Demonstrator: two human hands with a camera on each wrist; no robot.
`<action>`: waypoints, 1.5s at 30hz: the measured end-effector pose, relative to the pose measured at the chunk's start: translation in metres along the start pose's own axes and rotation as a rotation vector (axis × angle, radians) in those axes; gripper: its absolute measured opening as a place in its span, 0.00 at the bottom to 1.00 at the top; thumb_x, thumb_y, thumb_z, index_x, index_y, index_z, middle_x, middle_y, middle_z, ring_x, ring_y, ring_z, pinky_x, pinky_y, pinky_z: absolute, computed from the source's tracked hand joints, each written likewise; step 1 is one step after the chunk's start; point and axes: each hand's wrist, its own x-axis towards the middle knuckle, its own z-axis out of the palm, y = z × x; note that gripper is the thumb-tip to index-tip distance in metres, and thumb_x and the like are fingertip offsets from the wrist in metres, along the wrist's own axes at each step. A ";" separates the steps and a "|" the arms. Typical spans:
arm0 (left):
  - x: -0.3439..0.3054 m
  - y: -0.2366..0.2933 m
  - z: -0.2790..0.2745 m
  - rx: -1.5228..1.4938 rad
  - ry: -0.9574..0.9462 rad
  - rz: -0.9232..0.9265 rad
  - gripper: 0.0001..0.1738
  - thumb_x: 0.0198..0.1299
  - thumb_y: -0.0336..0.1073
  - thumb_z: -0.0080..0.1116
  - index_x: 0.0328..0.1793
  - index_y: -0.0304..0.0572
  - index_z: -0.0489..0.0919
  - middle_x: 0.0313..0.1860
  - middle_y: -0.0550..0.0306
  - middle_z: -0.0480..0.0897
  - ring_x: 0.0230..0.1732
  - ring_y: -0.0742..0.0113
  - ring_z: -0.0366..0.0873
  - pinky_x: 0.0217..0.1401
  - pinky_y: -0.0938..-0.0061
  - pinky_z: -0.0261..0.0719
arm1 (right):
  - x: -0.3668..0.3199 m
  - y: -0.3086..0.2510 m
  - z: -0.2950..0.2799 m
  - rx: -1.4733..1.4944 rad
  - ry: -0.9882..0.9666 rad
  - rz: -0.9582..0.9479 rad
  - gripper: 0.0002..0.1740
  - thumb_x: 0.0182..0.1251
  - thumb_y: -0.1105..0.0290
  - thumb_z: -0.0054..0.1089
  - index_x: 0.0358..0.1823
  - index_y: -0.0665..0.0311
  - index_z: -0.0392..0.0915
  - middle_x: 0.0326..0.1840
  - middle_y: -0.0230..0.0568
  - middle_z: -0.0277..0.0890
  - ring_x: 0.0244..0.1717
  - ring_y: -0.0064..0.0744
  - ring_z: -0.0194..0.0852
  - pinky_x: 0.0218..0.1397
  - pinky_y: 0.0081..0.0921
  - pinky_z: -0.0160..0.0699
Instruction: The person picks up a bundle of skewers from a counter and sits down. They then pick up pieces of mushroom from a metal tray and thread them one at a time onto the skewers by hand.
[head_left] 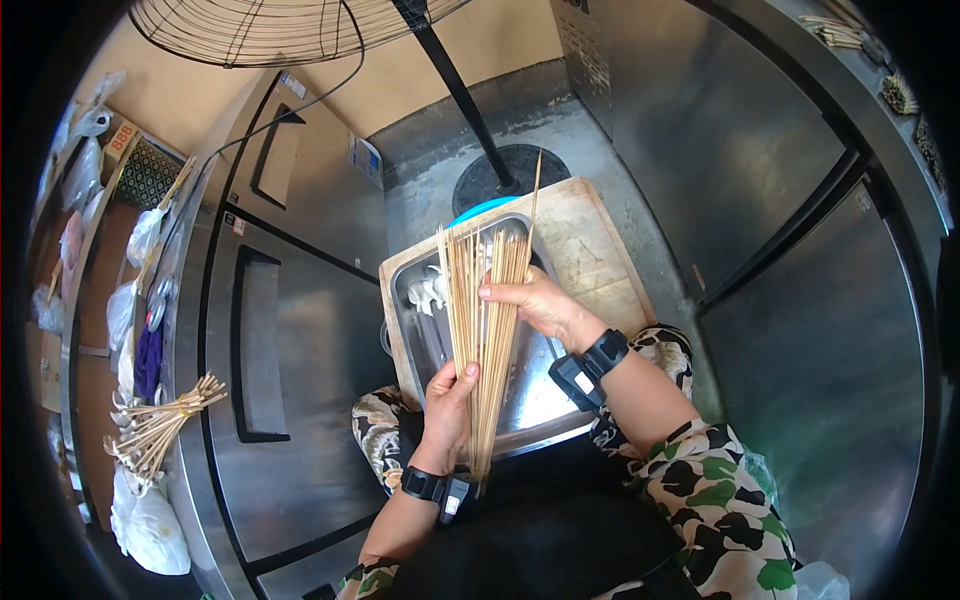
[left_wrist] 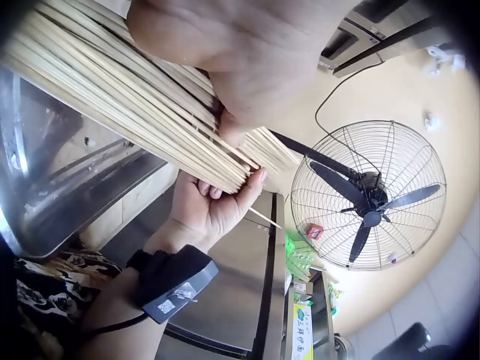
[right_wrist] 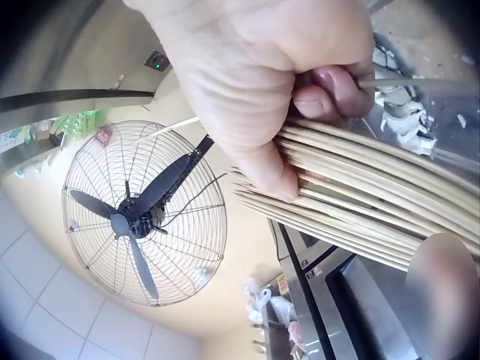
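Observation:
Both hands hold a thick bundle of bamboo skewers (head_left: 487, 375) above a metal tray (head_left: 548, 385). My left hand (head_left: 447, 408) grips the bundle low down, its thumb lying across the front. Higher up, my right hand (head_left: 545, 303) clasps the right part of the bundle, thumb in front and curled fingers behind. The bundle splits into two fans near the top, and one skewer (head_left: 536, 195) juts well past the others. Pointed tips (right_wrist: 244, 191) show beside the right thumb in the right wrist view. White pieces (head_left: 428, 290) lie in the tray's left side.
The tray rests on a wooden board (head_left: 600, 240) in front of the person's knees. A standing fan (head_left: 462, 110) is behind it. Steel cabinets (head_left: 300, 340) flank both sides. On the left, a tied bundle of sticks (head_left: 165, 420) sits near plastic bags (head_left: 148, 525).

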 end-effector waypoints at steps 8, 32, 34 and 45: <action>0.002 -0.002 -0.001 0.022 -0.022 -0.043 0.12 0.60 0.35 0.57 0.47 0.36 0.78 0.37 0.61 0.81 0.36 0.79 0.75 0.41 0.81 0.73 | -0.006 -0.010 0.008 -0.039 0.009 -0.017 0.20 0.54 0.67 0.66 0.47 0.63 0.74 0.41 0.35 0.77 0.41 0.25 0.77 0.42 0.24 0.77; 0.003 -0.013 -0.001 0.021 0.016 0.078 0.07 0.59 0.31 0.57 0.42 0.37 0.77 0.33 0.62 0.80 0.31 0.79 0.75 0.37 0.82 0.75 | -0.002 -0.005 0.001 -0.040 0.022 0.001 0.20 0.52 0.65 0.67 0.46 0.62 0.74 0.39 0.35 0.78 0.38 0.26 0.78 0.41 0.25 0.78; 0.003 -0.016 0.002 0.047 0.063 0.128 0.09 0.59 0.30 0.57 0.44 0.37 0.77 0.34 0.61 0.80 0.32 0.78 0.75 0.37 0.82 0.75 | 0.000 -0.003 -0.001 -0.042 0.020 0.001 0.20 0.52 0.65 0.68 0.46 0.62 0.74 0.39 0.35 0.78 0.38 0.26 0.78 0.41 0.25 0.78; -0.001 -0.009 0.007 -0.076 0.074 0.088 0.13 0.60 0.30 0.55 0.50 0.36 0.77 0.39 0.58 0.81 0.36 0.75 0.77 0.40 0.80 0.77 | -0.003 -0.004 0.000 -0.022 0.009 0.021 0.17 0.54 0.66 0.66 0.43 0.61 0.74 0.34 0.31 0.78 0.36 0.23 0.78 0.40 0.24 0.78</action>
